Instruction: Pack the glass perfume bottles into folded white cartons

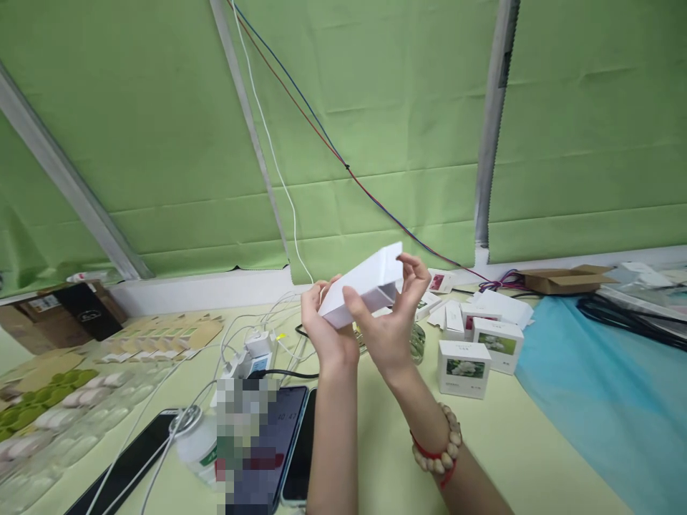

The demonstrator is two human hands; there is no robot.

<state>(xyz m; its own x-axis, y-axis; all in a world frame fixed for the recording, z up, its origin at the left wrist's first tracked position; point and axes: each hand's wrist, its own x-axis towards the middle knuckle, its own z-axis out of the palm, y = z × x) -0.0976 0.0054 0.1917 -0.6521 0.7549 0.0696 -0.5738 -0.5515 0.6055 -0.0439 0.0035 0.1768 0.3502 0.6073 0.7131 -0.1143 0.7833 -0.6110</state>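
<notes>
A white cardboard box is held up above the table, tilted, its right end standing open with a flap raised. My left hand grips the box's left end, the fingers partly hidden behind it. At the open end is my right hand, its thumb pressed on the near side and its fingers bent around the flap. A beaded bracelet and a red cord circle the right wrist. Whatever may be inside the box does not show.
To the right stand small white boxes with flower pictures, beside a blue sheet. Left lie phones, a white jar, a power strip with loose cables, and egg-tray-like containers. An open brown carton sits at the back.
</notes>
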